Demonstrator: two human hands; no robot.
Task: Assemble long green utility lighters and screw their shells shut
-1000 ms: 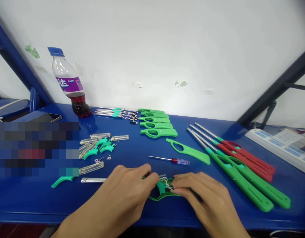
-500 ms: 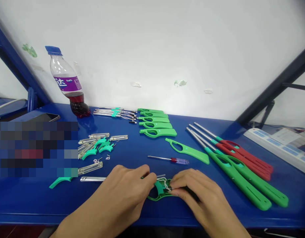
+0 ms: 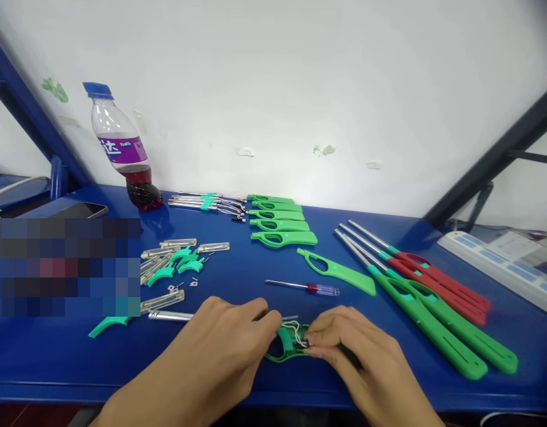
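Low at the front of the blue table, an opened green lighter casing [image 3: 277, 358] lies between my hands, with a teal trigger [image 3: 286, 340] and white wires [image 3: 292, 325] showing inside. My left hand [image 3: 238, 338] is closed over the casing's neck, where a metal tube [image 3: 171, 316] sticks out to the left. The fingers of my right hand [image 3: 351, 341] pinch at the wires and a small dark part within the casing's handle end, which they partly cover. Just beyond lies a screwdriver [image 3: 315, 288] with a clear purple and red handle.
Clear fuel tanks [image 3: 162, 301] and teal triggers [image 3: 191, 265] lie left. Metal tubes with wires [image 3: 206, 203] and green casing halves [image 3: 285, 238] line the back. Long green lighters [image 3: 438, 329] and red ones [image 3: 442, 284] lie right, near a white power strip [image 3: 491, 261]. A bottle [image 3: 122, 151] stands back left.
The metal tube's tip has shifted slightly right and up along with the casing. My right fingers have moved a little at the wires. Otherwise the view is nearly the same.
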